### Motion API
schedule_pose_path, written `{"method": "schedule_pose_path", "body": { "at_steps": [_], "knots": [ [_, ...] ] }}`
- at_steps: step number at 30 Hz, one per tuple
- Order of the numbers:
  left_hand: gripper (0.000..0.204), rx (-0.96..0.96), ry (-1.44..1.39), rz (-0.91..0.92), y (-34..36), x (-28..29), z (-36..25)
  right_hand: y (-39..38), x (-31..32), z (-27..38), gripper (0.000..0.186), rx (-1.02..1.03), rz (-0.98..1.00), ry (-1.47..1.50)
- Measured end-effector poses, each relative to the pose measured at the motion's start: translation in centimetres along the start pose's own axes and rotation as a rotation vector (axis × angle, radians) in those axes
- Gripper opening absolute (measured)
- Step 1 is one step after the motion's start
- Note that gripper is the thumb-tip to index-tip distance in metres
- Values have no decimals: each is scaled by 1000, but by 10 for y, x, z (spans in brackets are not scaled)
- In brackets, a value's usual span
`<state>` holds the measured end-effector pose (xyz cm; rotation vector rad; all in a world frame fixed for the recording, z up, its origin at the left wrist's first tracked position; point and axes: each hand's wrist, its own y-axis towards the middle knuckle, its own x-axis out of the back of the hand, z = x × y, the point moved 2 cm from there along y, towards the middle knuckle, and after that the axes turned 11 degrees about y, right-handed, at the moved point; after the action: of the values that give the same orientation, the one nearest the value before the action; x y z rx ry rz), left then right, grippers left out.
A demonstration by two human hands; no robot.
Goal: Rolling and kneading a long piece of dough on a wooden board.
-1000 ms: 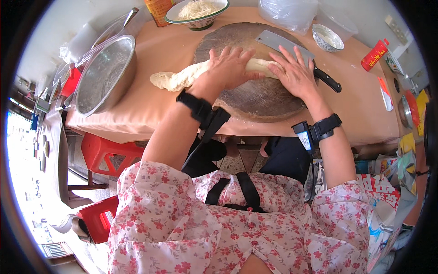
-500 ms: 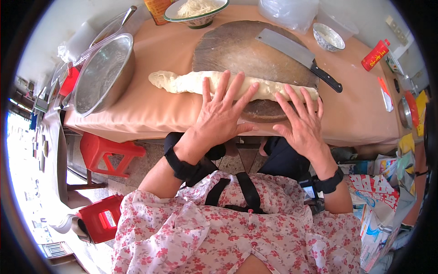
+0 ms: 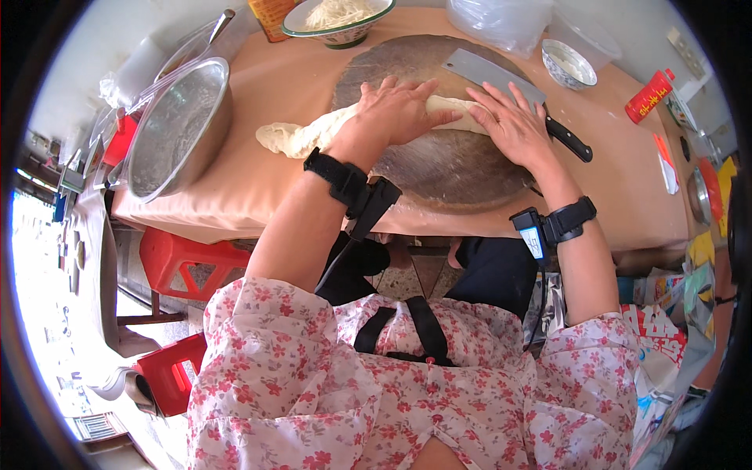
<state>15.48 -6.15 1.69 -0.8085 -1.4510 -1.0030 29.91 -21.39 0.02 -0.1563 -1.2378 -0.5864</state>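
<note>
A long, lumpy roll of pale dough lies across the round wooden board, its left end on the tablecloth. My left hand rests on the middle of the roll, fingers spread and slightly curved over it. Near the roll's right end my right hand lies with fingers outstretched, palm down, touching the dough. Neither hand grips it. A cleaver lies at the back of the board, its blade partly behind my right fingers and its black handle pointing right.
A large metal bowl stands left. Behind are a bowl of pale shreds, plastic bags and a small patterned bowl. A red bottle stands right. Red stools are below the table.
Half a second ago both hands and the roll were nearer the table's front edge. They have moved away from me, back to about where they were a second ago.
</note>
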Motion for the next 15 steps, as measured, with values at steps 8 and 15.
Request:
{"method": "schedule_pose_path", "body": {
  "at_steps": [8, 15],
  "knots": [
    [88, -109, 124, -199, -66, -9, -20, -56, 0, 9, 61, 265, -160, 31],
    [100, -240, 80, -331, -120, -20, -18, -110, 1, 16, 65, 341, -225, -129]
  ]
}}
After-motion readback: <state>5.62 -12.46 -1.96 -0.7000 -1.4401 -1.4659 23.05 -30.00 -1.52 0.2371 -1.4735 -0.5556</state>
